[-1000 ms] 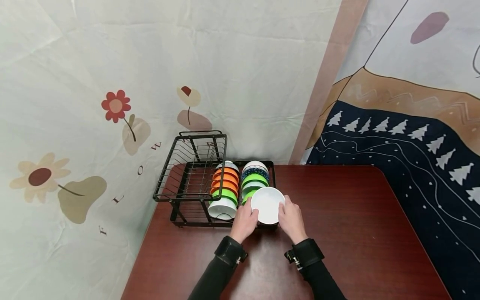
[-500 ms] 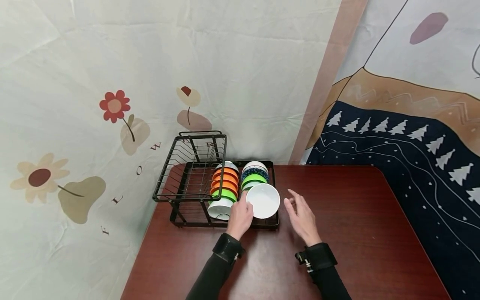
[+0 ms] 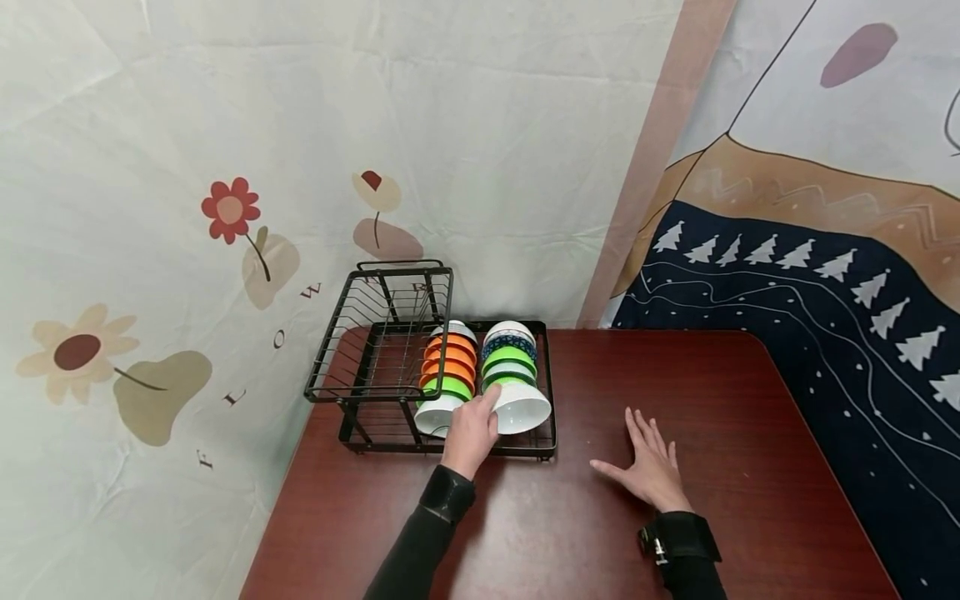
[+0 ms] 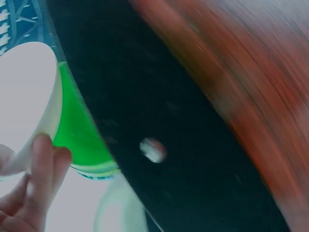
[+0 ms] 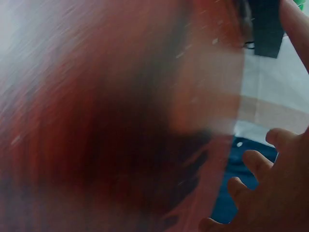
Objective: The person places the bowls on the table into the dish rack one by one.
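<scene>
My left hand pinches the rim of a white bowl at the front of the right row in the black dish rack. The bowl is tilted, its inside facing me. In the left wrist view, fingers hold the white bowl by its edge, with a green bowl close behind it. Over the table to the right of the rack, my right hand is spread and holds nothing. Its parted fingers show in the right wrist view.
A left row of orange, green and white bowls stands beside the right row of green, white and blue-patterned bowls. The rack's raised wire basket overhangs the left side. Brown tabletop extends rightward; a printed cloth hangs behind.
My right hand has let go of the white bowl and moved right, fingers spreading. My left hand has lowered the bowl and tipped it up against the right row.
</scene>
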Demonstrator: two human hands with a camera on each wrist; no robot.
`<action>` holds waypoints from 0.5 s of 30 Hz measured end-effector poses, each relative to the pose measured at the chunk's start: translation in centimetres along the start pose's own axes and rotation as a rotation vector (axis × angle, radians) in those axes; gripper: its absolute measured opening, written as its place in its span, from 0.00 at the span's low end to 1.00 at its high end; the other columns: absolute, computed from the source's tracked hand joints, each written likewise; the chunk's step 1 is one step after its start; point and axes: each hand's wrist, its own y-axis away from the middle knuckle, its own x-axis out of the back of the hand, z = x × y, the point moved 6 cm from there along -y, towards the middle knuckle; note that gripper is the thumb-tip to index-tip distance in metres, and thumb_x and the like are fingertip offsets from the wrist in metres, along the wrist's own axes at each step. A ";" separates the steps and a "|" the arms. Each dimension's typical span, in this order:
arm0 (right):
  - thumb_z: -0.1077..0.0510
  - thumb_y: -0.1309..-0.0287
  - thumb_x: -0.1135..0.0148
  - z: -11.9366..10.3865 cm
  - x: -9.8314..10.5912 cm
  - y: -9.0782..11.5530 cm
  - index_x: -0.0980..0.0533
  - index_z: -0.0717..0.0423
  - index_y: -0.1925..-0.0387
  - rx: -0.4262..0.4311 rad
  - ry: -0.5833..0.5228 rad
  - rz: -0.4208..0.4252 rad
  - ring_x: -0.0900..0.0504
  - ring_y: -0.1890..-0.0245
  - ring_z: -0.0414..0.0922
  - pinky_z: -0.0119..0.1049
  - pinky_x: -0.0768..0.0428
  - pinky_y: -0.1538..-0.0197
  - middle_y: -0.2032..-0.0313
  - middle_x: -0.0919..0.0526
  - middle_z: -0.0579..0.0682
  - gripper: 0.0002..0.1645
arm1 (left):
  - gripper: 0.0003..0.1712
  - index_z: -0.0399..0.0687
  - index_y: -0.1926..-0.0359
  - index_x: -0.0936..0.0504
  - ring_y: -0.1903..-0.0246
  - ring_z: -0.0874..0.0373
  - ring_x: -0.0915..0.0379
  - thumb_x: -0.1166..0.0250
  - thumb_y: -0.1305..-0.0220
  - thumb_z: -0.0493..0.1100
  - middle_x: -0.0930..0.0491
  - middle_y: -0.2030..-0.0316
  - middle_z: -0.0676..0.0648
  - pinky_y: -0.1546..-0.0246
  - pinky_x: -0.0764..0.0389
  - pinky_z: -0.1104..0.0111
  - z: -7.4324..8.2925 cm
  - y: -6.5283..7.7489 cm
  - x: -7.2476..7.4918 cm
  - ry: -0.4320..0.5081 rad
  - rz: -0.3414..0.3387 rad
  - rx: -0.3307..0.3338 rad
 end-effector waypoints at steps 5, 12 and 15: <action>0.27 0.48 0.19 1.6 -0.7 0.1 0.59 0.59 0.10 -0.063 0.022 -0.084 0.66 0.12 0.74 0.84 0.72 0.20 0.12 0.60 0.70 0.85 | 0.31 0.48 0.46 0.18 0.80 0.53 0.23 0.23 0.52 0.27 0.21 0.76 0.47 0.80 0.19 0.58 1.7 0.0 1.8 -0.110 0.093 -0.187; 0.28 0.55 0.14 2.7 -1.3 0.1 0.57 0.62 0.11 -0.084 0.049 -0.118 0.67 0.12 0.74 0.83 0.74 0.19 0.12 0.60 0.71 0.89 | 0.24 0.48 0.52 0.17 0.61 0.52 0.19 0.22 0.47 0.26 0.19 0.60 0.46 0.65 0.09 0.65 2.8 -0.3 2.3 -0.229 0.003 -0.199; 0.29 0.57 0.13 2.9 -1.4 0.0 0.56 0.61 0.11 -0.076 0.050 -0.121 0.67 0.12 0.74 0.82 0.74 0.19 0.12 0.60 0.71 0.89 | 0.24 0.51 0.52 0.17 0.58 0.53 0.19 0.23 0.46 0.26 0.20 0.58 0.48 0.66 0.09 0.66 2.9 -0.4 2.0 -0.253 -0.011 -0.203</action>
